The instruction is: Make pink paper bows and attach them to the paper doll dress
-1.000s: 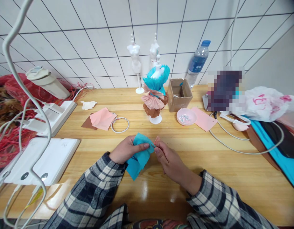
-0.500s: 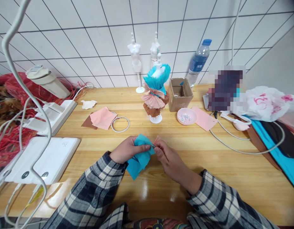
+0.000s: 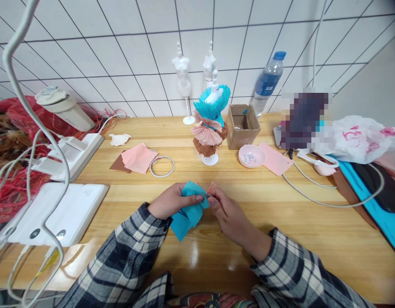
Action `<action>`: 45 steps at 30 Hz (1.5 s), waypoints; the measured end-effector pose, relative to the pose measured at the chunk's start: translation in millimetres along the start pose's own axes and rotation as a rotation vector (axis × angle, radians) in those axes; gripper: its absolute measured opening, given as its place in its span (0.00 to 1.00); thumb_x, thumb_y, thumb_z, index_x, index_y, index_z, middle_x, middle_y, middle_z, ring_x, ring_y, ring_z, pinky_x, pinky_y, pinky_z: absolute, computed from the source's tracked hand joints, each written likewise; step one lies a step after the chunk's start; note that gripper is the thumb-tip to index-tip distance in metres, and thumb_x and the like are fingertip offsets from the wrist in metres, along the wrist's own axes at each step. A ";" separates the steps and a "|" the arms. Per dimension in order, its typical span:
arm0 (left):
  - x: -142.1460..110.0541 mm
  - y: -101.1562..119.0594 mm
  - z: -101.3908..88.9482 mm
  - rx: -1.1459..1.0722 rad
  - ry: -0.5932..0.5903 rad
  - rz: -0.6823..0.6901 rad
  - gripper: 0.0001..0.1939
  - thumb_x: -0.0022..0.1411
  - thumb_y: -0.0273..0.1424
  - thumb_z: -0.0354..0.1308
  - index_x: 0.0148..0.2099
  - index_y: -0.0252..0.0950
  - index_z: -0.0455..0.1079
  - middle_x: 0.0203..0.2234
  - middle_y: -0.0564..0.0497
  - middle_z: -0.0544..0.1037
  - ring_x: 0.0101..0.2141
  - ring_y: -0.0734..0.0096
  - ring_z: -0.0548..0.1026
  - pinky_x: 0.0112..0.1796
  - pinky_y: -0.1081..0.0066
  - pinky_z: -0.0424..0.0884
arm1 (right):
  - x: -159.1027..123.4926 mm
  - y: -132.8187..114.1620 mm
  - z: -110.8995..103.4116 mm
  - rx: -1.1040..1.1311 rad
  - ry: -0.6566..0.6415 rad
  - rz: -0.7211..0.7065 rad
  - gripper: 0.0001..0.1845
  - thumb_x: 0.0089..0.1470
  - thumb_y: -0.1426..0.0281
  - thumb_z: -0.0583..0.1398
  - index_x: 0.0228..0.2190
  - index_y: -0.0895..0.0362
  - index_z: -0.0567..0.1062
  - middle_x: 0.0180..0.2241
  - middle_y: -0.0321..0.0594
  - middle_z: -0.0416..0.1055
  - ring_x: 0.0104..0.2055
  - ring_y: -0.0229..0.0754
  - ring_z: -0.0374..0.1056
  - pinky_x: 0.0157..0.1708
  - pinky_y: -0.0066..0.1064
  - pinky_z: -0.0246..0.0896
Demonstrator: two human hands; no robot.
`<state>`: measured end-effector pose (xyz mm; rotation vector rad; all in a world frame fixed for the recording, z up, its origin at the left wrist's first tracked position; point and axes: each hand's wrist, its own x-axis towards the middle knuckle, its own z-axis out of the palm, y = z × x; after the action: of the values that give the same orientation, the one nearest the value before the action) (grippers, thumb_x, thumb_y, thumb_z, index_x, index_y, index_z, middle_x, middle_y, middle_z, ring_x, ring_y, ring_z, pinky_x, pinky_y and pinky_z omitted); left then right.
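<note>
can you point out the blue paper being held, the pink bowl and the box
Blue paper [image 3: 188, 217]: head view, on its middle folds.
Pink bowl [image 3: 253, 148]: head view, on its far inner wall.
Box [image 3: 240, 138]: head view, on its front wall.

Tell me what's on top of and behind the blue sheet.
The left hand lays its thumb across the blue sheet. Behind it, the rest of the grip is mostly covered; anything else there is hidden.
</note>
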<state>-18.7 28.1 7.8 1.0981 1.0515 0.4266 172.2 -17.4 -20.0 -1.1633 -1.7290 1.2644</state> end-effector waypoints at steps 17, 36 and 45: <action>3.0 -3.2 -0.2 -0.084 0.060 -0.022 0.17 0.51 0.40 0.67 0.36 0.31 0.75 0.25 0.50 0.80 0.22 0.75 0.73 0.25 0.75 0.69 | 0.0 1.2 0.6 -0.054 0.025 -0.011 0.14 0.65 0.60 0.46 0.40 0.54 0.66 0.37 0.40 0.69 0.39 0.42 0.67 0.40 0.33 0.60; 4.4 -5.0 -2.9 -0.100 0.019 0.018 0.16 0.52 0.39 0.66 0.37 0.32 0.74 0.30 0.49 0.79 0.29 0.73 0.73 0.33 0.73 0.69 | -0.5 0.0 -1.3 -0.020 -0.030 0.018 0.14 0.66 0.59 0.45 0.36 0.54 0.63 0.36 0.38 0.69 0.38 0.40 0.66 0.37 0.32 0.59; 4.0 -8.0 -3.8 -0.151 0.028 -0.037 0.17 0.51 0.40 0.66 0.37 0.32 0.75 0.27 0.50 0.79 0.25 0.73 0.73 0.29 0.73 0.68 | -0.2 0.1 -2.0 -0.049 -0.038 0.037 0.15 0.65 0.59 0.45 0.37 0.54 0.65 0.34 0.38 0.69 0.35 0.40 0.66 0.35 0.31 0.59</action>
<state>-21.6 29.5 -1.4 0.9400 1.0456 0.4851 174.1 -16.9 -19.5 -1.2121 -1.7826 1.2806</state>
